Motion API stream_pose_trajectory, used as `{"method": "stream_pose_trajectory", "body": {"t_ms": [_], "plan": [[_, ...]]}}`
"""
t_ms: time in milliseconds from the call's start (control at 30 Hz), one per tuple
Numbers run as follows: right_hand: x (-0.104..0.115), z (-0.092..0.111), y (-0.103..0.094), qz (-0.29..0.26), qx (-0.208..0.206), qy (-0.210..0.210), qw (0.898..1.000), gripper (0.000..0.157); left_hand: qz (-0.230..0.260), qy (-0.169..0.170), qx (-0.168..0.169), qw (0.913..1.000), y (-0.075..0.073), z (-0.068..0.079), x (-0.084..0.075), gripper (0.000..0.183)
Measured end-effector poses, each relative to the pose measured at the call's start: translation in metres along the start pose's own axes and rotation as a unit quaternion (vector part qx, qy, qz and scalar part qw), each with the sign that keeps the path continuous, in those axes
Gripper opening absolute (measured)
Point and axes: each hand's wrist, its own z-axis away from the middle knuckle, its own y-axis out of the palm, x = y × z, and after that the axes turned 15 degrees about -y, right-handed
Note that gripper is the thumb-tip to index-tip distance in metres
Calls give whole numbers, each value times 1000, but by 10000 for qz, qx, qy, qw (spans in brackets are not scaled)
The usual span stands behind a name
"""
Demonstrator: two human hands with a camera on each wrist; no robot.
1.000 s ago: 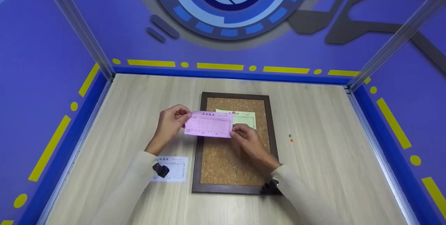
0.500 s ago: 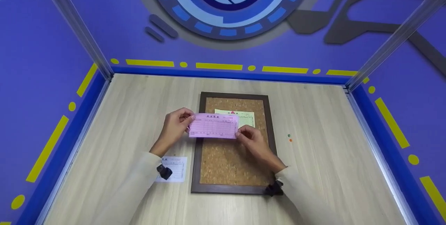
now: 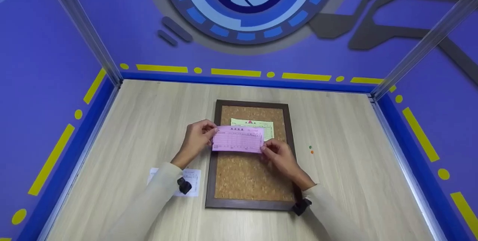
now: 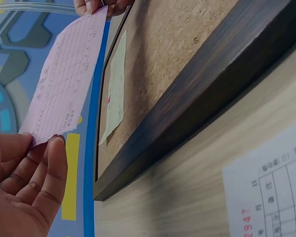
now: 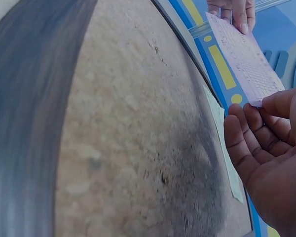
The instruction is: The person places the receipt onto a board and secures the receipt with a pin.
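Note:
A pink printed slip (image 3: 238,140) is stretched between both hands above a cork board (image 3: 254,177) with a dark wooden frame. My left hand (image 3: 197,138) pinches its left end between thumb and fingers. At the other end, my right hand (image 3: 280,157) pinches the lower right corner. Behind it, a yellow-green slip (image 3: 268,127) lies on the upper part of the cork with a red pushpin (image 3: 250,122) at its top edge; the pink slip covers much of it. In the left wrist view the pink slip (image 4: 64,74) hangs clear of the cork.
A white printed slip (image 3: 191,183) lies on the table left of the board, partly under the left forearm. Right of the frame lie a small green thing (image 3: 310,147) and a small orange thing (image 3: 312,152). Blue panels (image 3: 239,58) enclose the table at the back and sides.
Both hands have carried the pink slip to the right and slightly toward the person, further over the board. The yellow-green slip and the board have stayed in place.

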Motion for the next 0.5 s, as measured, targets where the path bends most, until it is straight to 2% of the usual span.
{"method": "stream_pose_trajectory", "body": {"t_ms": [167,500], "plan": [[-1,6,-7,90,-44,133,9999,13,-6,22,-101,9999,12,-4,2,4],[-4,10,-14,155,-61,261,9995,12,-135,-163,64,9998,22,-7,3,6]]}}
